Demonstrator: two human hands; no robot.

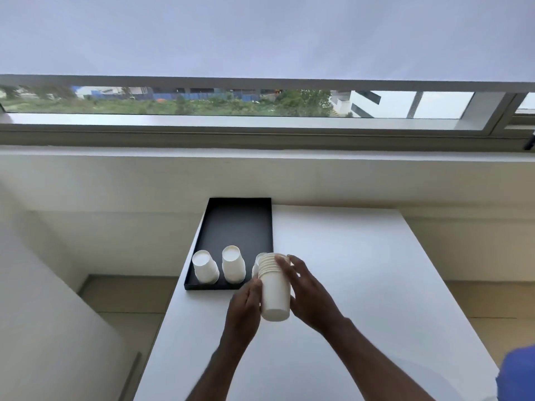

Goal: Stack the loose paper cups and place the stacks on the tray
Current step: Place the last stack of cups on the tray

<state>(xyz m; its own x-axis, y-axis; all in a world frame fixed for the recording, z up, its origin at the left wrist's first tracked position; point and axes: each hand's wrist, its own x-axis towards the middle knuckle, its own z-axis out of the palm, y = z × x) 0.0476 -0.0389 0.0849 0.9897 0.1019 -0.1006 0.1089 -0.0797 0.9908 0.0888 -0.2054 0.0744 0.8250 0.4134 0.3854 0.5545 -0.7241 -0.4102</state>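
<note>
While the white table [362, 285] is stretching away toward the window wall, the black tray [237, 221] is lying along its far left edge. Both hands are holding a stack of paper cups [275, 296] between them, just right of the tray's near right corner, base tipping toward the viewer. The right hand [311, 296] is curling spread fingers [285, 264] over the rims and right side. The left hand [244, 309] is gripping the left side, its fingertips hidden behind the stack. At the tray's near end a left upturned cup [205, 267] and a middle upturned cup [233, 264] are standing, and a third cup [257, 263] is peeking out behind the stack.
</note>
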